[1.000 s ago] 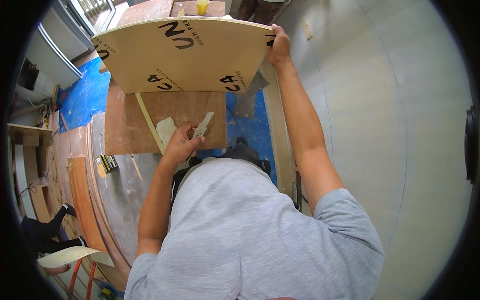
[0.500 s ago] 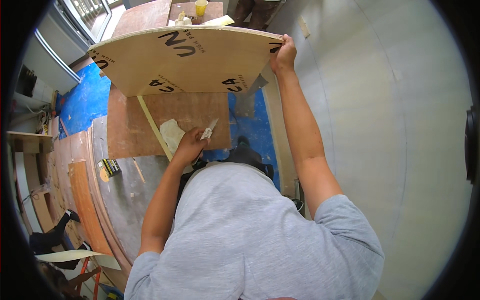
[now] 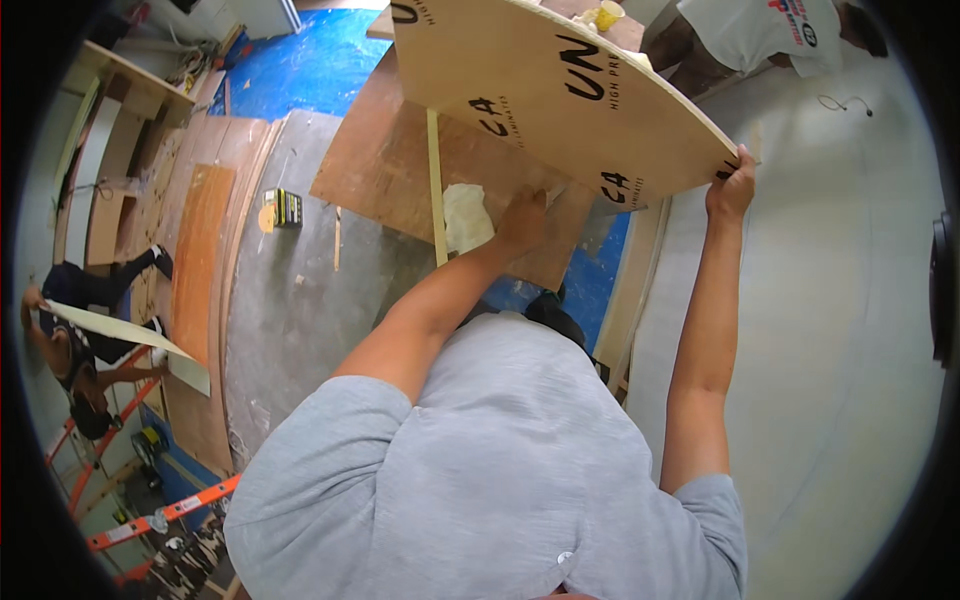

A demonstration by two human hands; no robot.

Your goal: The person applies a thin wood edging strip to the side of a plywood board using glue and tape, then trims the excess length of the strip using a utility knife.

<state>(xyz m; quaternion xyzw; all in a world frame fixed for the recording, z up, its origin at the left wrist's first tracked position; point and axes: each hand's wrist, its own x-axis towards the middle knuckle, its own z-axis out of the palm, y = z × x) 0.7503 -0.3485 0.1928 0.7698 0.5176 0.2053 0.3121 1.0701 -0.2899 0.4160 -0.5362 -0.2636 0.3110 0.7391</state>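
A large tan panel (image 3: 540,75) with dark printed marks stands tilted over a brown plywood board (image 3: 375,155). My right hand (image 3: 733,185) is closed around its right corner, fingers over the top edge. Near the panel's lower edge, my left hand (image 3: 522,222) is closed, slightly blurred, above the plywood. From its fingers juts a small pale bladed tool (image 3: 557,189), mostly hidden now; its white handle shows only in the earlier frame. A crumpled white cloth (image 3: 467,218) lies beside that hand, next to a long pale yellow strip (image 3: 436,185).
A light wall (image 3: 830,330) rises close on my right. Another person (image 3: 725,35) stands beyond the panel. At far left a person (image 3: 85,365) holds a pale sheet near an orange ladder (image 3: 165,515). A small black box (image 3: 285,208) sits on the grey board (image 3: 300,300).
My view has swung left, so the scene sits farther right and looks turned. My left hand has reached forward to the panel's lower edge with the tool. The right hand keeps its hold.
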